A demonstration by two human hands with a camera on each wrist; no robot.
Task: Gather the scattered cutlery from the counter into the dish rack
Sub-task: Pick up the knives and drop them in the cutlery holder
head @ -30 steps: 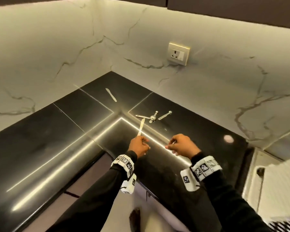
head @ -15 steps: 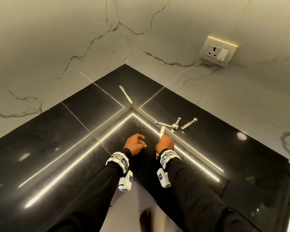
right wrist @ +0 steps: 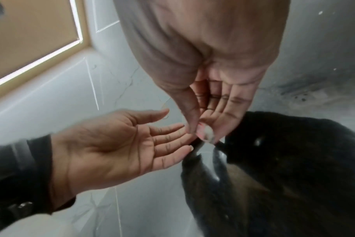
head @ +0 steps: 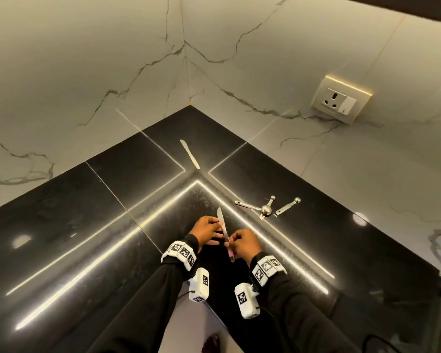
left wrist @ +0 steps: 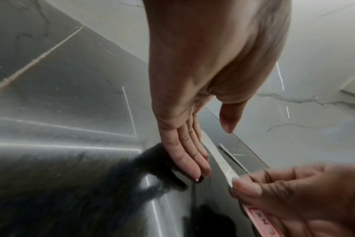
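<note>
Two hands meet over one butter knife at the corner of the black counter [head: 61,225].

We see the white marble wall [head: 87,72] with a socket [head: 341,101] behind the counter. Our left hand [head: 206,231] has its fingers straight and together, flat beside the knife [head: 223,230]. Our right hand [head: 245,244] pinches the knife near its handle end with thumb and fingers. A second knife [head: 189,154] lies farther back near the corner. Three small spoons [head: 265,207] lie close together to the right, two crossing, we think. We cannot see the dish rack.
</note>
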